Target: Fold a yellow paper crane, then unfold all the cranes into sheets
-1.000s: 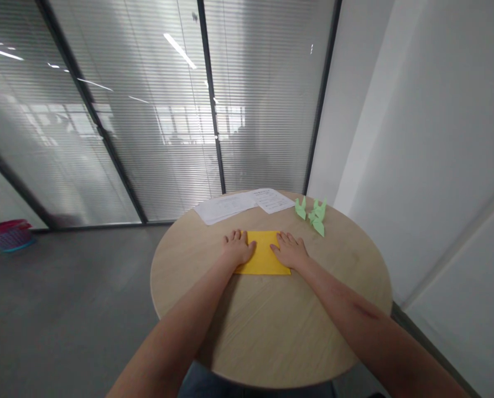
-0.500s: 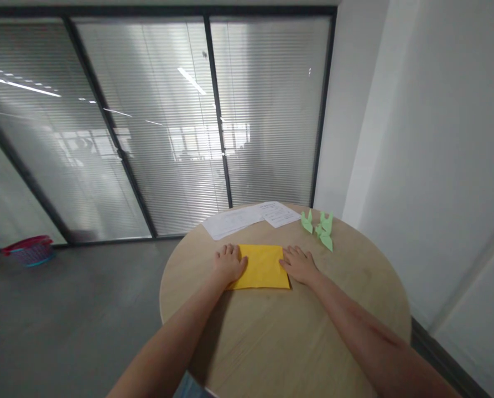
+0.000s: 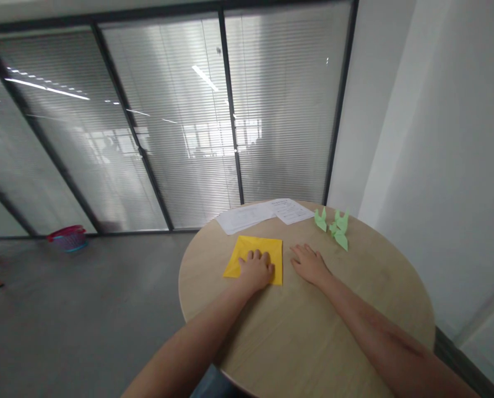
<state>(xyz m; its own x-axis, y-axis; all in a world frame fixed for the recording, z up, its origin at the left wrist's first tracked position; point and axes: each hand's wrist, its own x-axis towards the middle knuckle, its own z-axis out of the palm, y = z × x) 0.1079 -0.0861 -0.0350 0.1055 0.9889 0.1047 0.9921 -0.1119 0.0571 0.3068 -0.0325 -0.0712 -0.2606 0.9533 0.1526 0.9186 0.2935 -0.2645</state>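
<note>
A piece of yellow paper (image 3: 247,249) lies flat on the round wooden table in the head view. Across its lower middle rests my left hand (image 3: 256,270), fingers spread, hiding part of the sheet. My right hand (image 3: 312,264) is just right of the paper, a small gap from its edge. It is palm down at the tabletop with its fingers stretched out and nothing in it. Beyond that hand stand several light green folded paper figures (image 3: 341,222).
White printed sheets (image 3: 250,215) lie at the far side of the round table (image 3: 296,342). A red and blue basket (image 3: 69,239) is on the floor at left. A glass partition with blinds (image 3: 188,166) and a white wall (image 3: 450,166) stand behind and to the right.
My left hand has moved from the paper's left edge onto its lower middle. My right hand has come off the paper's right edge. The view has shifted a little left.
</note>
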